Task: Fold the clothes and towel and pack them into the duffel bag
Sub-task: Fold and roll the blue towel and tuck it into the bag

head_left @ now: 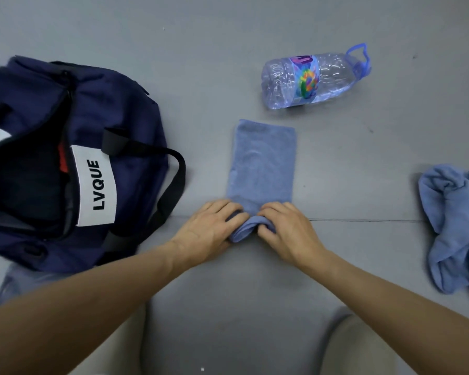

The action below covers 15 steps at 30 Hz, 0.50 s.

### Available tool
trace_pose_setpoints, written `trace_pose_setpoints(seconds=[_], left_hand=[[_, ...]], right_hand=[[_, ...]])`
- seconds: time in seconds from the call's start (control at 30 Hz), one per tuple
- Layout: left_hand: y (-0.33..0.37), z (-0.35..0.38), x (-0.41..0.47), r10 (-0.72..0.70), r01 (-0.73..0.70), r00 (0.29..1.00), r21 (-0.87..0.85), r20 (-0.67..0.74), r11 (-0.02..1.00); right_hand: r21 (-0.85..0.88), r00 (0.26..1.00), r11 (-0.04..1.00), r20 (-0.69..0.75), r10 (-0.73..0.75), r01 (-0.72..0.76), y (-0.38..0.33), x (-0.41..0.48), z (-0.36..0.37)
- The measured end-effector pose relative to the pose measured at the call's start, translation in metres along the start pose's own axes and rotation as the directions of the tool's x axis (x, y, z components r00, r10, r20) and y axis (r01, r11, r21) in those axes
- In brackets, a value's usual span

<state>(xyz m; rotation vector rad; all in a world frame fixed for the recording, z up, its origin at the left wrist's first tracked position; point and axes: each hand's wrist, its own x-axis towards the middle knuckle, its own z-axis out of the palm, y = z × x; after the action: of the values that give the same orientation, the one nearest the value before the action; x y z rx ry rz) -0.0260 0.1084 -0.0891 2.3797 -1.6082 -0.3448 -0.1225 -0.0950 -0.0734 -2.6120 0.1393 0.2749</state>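
Note:
A blue towel (263, 161) lies on the grey floor as a long narrow strip, its near end rolled up. My left hand (209, 231) grips the left side of that roll and my right hand (287, 231) grips the right side, fingers curled over it. The navy duffel bag (125, 112) with a white "LVQUE" label lies at the left, its zip open and its dark inside showing. A second blue cloth (450, 226) lies crumpled at the right edge.
A clear plastic bottle (309, 79) with a colourful label and a blue handle lies on its side beyond the towel. The bag's black strap (173, 190) loops toward my left hand. My knees show at the bottom edge.

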Motion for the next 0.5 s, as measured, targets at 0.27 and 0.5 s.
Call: trace_pose_setpoints(seconds=[0.27, 0.5], left_hand=[[0.004, -0.012, 0.007, -0.185, 0.179, 0.982, -0.168, -0.024, 0.969], [0.005, -0.026, 0.003, -0.418, 0.434, 0.901, -0.271, 0.116, 0.859]], right_hand=[[0.017, 0.99, 1.0, 0.141, 0.005, -0.007, 0.001, -0.017, -0.009], [0.21, 0.986, 0.963, 0.038, 0.164, -0.168, 0.006, -0.029, -0.017]])
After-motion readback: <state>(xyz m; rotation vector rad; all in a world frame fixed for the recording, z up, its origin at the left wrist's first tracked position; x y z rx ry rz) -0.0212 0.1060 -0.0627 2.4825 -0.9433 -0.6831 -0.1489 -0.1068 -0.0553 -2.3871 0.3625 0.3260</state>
